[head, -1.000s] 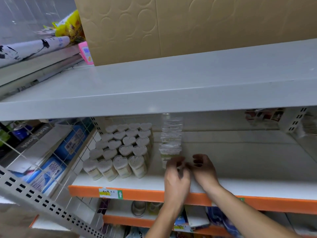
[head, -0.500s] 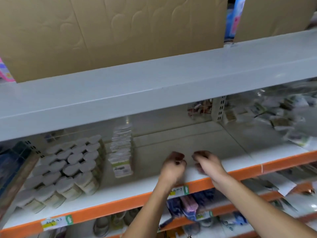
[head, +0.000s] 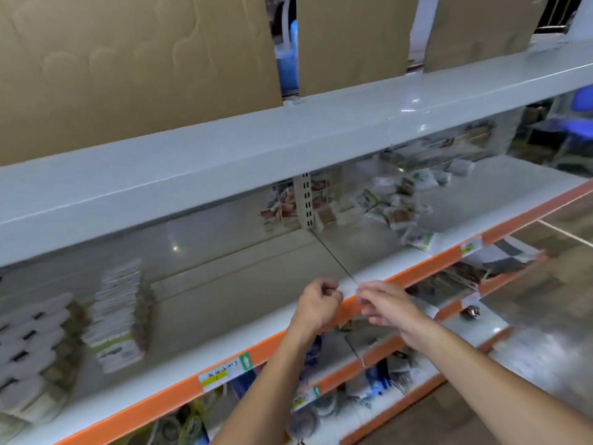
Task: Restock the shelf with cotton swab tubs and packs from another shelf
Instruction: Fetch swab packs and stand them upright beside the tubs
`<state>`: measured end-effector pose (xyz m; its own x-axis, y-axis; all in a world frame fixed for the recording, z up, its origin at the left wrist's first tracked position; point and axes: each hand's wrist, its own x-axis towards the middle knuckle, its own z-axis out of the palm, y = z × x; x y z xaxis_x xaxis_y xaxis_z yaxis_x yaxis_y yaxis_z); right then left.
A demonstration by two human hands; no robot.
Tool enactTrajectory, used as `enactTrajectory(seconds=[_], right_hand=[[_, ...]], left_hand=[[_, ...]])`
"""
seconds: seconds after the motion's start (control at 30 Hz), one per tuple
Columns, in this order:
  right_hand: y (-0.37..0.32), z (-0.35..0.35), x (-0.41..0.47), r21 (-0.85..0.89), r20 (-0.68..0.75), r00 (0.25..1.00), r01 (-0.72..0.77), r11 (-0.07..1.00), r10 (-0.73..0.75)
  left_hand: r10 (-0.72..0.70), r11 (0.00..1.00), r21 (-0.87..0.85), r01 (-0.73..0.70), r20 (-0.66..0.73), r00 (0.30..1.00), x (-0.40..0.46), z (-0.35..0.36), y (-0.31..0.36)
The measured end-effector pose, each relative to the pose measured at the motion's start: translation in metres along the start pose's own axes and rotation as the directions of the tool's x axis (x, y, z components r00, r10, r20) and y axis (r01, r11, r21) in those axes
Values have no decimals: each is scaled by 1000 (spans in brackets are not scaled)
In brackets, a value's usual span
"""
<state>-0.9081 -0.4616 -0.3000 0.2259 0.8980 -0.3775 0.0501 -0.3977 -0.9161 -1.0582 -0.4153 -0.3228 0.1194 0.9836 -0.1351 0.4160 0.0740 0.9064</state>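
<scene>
Heart-lidded cotton swab tubs (head: 32, 345) stand in rows at the shelf's far left. Beside them a row of flat swab packs (head: 117, 319) stands upright, front to back. A loose heap of swab packs (head: 396, 203) lies on the adjoining shelf section at the right, blurred. My left hand (head: 316, 305) hovers over the orange front edge (head: 179, 393) of the shelf, fingers curled in with nothing in them. My right hand (head: 390, 305) is close beside it, fingers loosely apart and holding nothing.
A grey shelf board (head: 288, 139) overhangs just above the hands and carries large cardboard boxes (head: 134, 59). A perforated upright (head: 305, 200) divides the two sections at the back. Lower orange-edged shelves (head: 378, 358) hold mixed goods.
The view has swung right, so the tubs and pack row slid to the far left. Both hands left the pack row and moved right along the shelf front, holding nothing.
</scene>
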Motion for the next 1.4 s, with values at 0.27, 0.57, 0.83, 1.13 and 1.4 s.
enactTrajectory(seconds=[0.27,0.57,0.83,1.13,1.4], right_hand=[[17,-93,-1,47,-80,997,-12,999,16],[18,-171,16,112,-190,982,-4,994,26],[7,-219,66,95,-258,966,15,995,10],[-15,-261,134,139,-314,949,30,990,15],[-17,-298,180,181,-295,955,29,983,26]], left_hand=[[17,1000,-21,-15,97,995,7,82,36],[106,993,22,-113,217,970,29,156,85],[155,987,4,-162,271,950,81,207,122],[197,970,77,-229,296,934,159,256,154],[136,962,182,-202,324,936,204,285,164]])
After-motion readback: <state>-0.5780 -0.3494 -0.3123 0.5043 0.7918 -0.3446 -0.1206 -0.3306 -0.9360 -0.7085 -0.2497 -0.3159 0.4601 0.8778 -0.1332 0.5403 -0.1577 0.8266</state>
